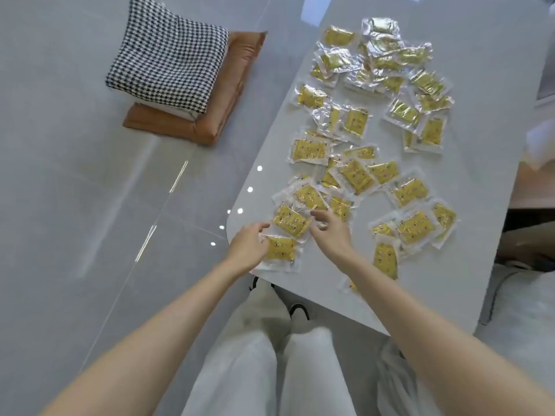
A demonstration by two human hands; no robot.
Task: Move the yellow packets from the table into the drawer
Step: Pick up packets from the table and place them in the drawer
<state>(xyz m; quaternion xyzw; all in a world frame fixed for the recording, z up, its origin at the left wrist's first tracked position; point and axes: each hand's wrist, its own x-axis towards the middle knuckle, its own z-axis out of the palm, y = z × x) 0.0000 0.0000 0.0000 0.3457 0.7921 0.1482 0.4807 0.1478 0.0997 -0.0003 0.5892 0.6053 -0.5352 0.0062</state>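
At the near corner of the desk (pixel 480 85), seen from your head camera, your left grip (pixel 249 247) lays curled fingers on the edge of the nearest packet (pixel 280 250), though I cannot tell whether it has pinched it. Your right grip (pixel 330 232) is released, fingers spread over the second packet (pixel 291 220) just beyond. Many yellow packets (pixel 357 121) lie scattered across the desk and no drawer is in view, so I judge you are early in the gathering step; next you need a sure pinch on these glossy wrappers, then a turn toward the drawer.
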